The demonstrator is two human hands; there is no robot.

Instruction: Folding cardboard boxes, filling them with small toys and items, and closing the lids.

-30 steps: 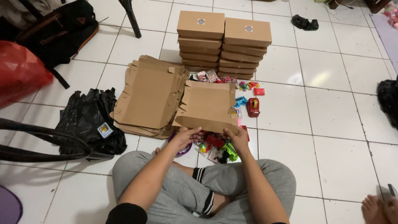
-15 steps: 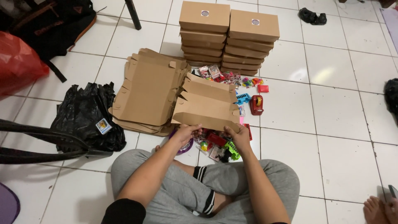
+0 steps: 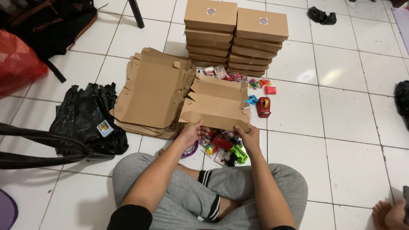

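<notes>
I sit cross-legged on a white tiled floor. Both hands grip the near edge of a brown cardboard box [image 3: 217,104] that is partly folded, its panels bent upward. My left hand [image 3: 191,133] pinches its lower left corner. My right hand [image 3: 248,135] pinches the lower right corner. Under and just behind my hands lies a heap of small colourful toys and packets [image 3: 221,147].
A pile of flat unfolded box blanks [image 3: 149,91] lies to the left. Two stacks of closed brown boxes [image 3: 234,38] stand behind. A red tape dispenser [image 3: 263,106], a black plastic bag [image 3: 87,119], a red bag [image 3: 17,64] and another person's foot [image 3: 390,215] are around.
The box's panels have been bent further, from a nearly flat sheet into folded walls. My hands slid along to its near corners.
</notes>
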